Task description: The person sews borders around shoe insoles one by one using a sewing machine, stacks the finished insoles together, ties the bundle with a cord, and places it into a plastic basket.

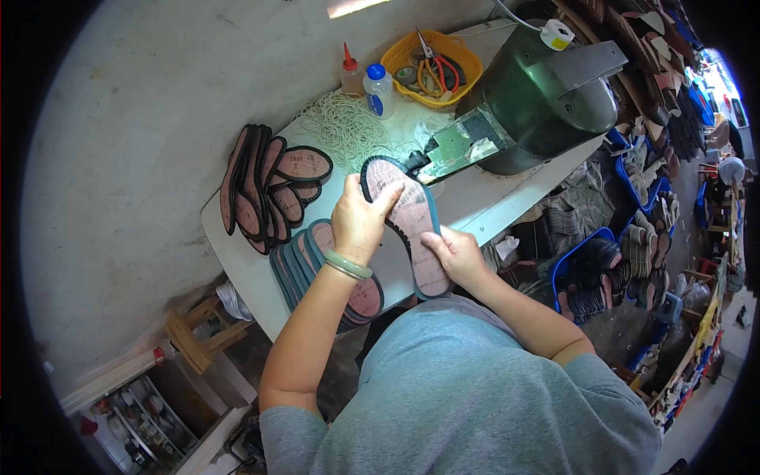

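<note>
Both hands hold one shoe insole (410,214), pinkish with printed marks on its face. A black strip runs along part of its edge, and the rest of the rim is teal. My left hand (358,218) grips the upper left side, thumb flat on the face. Lower on the right side, my right hand (457,255) pinches the insole with its thumb on top. The insole's upper end meets the dark tip of a green machine's arm (463,146); whether they touch I cannot tell. Beside my left forearm lies a row of teal-edged insoles (366,297).
Black-edged insoles (305,164) are heaped at the table's left end. Tangled pale cord (342,131), a red-capped bottle (351,75), a blue-capped bottle (378,91) and a yellow basket (396,55) with pliers stand behind. Blue crates (562,265) of soles sit on the right.
</note>
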{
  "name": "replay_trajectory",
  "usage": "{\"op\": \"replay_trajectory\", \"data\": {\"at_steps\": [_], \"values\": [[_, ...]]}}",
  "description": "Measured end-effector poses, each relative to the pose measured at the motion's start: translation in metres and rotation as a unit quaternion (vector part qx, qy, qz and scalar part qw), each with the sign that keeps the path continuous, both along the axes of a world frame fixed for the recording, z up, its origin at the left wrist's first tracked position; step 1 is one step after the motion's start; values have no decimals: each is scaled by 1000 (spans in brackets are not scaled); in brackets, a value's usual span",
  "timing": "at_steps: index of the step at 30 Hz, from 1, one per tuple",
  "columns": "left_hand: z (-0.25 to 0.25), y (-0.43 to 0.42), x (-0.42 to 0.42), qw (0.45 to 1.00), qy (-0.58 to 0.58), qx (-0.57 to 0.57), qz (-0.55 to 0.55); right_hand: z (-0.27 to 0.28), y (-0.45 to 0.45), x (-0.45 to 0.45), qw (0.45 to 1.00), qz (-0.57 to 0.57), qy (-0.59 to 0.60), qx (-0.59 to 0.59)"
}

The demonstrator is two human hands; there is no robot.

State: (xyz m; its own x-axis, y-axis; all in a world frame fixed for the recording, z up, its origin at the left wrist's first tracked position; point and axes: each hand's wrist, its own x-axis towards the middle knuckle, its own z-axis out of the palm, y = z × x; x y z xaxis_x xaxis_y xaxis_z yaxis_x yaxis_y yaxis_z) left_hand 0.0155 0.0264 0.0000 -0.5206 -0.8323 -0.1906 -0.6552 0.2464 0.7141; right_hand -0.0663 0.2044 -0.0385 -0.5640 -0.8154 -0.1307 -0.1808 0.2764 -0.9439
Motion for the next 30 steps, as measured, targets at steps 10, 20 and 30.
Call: {"op": "replay_trajectory", "data": {"at_steps": [10, 20, 30], "values": [[-48, -7, -15, 974, 145, -7, 172, 34, -30, -47, 970, 71, 228, 33], [-66, -29, -37, 928, 224, 15, 297, 17, 13, -34, 886, 48, -461, 15], [0, -90, -31, 866, 59, -198, -455, 10, -47, -26, 901, 16, -433, -4]]}}
